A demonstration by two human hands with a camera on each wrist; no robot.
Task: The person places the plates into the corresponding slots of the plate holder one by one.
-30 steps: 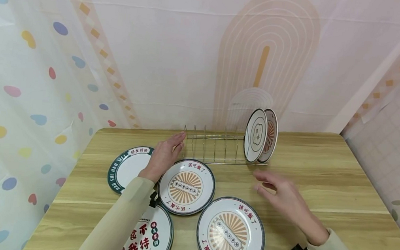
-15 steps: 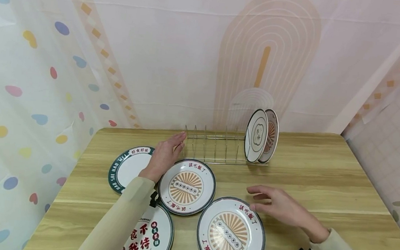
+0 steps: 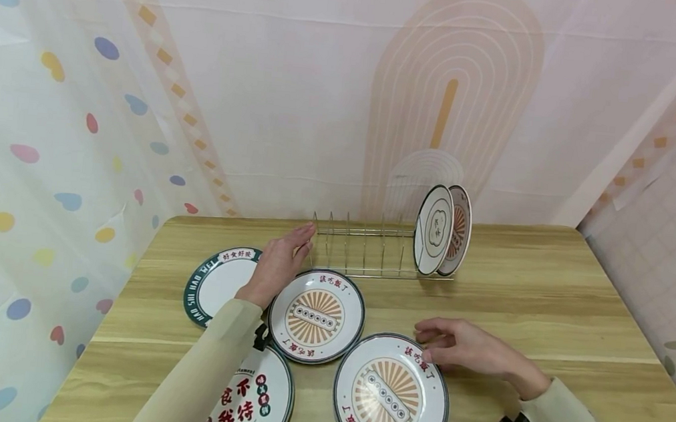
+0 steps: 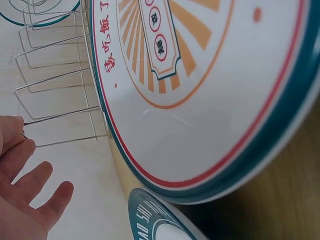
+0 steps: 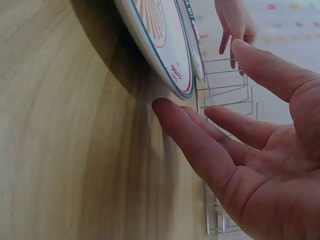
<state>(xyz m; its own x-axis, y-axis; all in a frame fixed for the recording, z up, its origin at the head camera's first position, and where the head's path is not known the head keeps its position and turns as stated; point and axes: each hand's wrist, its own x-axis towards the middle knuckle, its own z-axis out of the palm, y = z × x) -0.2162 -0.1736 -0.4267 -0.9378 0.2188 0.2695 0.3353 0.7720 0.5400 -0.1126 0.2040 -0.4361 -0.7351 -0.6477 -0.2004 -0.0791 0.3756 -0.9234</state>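
My left hand point(image 3: 278, 263) pinches the left end wire of a metal wire plate rack point(image 3: 361, 270) between thumb and forefinger, the other fingers spread, as the left wrist view shows. Close by the right rim of a sunburst plate point(image 3: 391, 398), my right hand point(image 3: 471, 348) has its fingers loosely extended. In the right wrist view its fingertips point(image 5: 162, 107) are right at that plate's edge point(image 5: 182, 90), with nothing in its grasp. Two plates stand upright at the rack's right end: a white one point(image 3: 433, 229) and a sunburst one point(image 3: 459, 231) behind it.
A second sunburst plate point(image 3: 315, 316) lies in front of the rack. Left of it is a green-rimmed plate point(image 3: 226, 281), partly under my left forearm in view. A plate with red characters point(image 3: 248, 404) lies nearer me. All rest on a wooden table point(image 3: 552, 310) before a patterned curtain point(image 3: 299, 100).
My right hand has moved from near the rack's right end down toward me, to the rim of the nearer sunburst plate. My left hand has stayed on the rack.
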